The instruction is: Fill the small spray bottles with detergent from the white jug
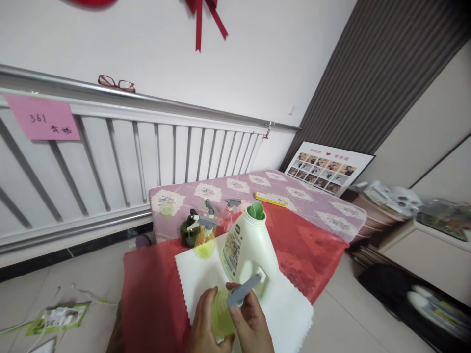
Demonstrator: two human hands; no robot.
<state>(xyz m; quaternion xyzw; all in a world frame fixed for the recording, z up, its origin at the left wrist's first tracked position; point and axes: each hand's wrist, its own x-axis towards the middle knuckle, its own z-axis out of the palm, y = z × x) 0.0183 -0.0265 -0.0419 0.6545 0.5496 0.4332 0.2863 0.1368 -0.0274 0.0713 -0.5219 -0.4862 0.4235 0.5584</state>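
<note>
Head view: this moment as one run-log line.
left hand: around yellow-green bottle | right hand: on gray spray head | pale jug: standing on white cloth | spray head seating: unclear

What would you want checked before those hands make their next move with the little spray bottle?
1. Left hand supporting the spray bottle: ok, it grips the body from the side.
2. Right hand on the gray spray head: ok, fingers are around it.
3. Spray head fully seated: cannot tell, the fingers hide the join.
4. Large jug steady: ok as far as it shows, it seems to stand upright on the white mat; part of its base is hidden.
5. Jug capped: not ok, no cap covers the green spout in its mouth.
6. Other spray bottles clear of the hands: ok, grouped near the mat's far left corner.
</note>
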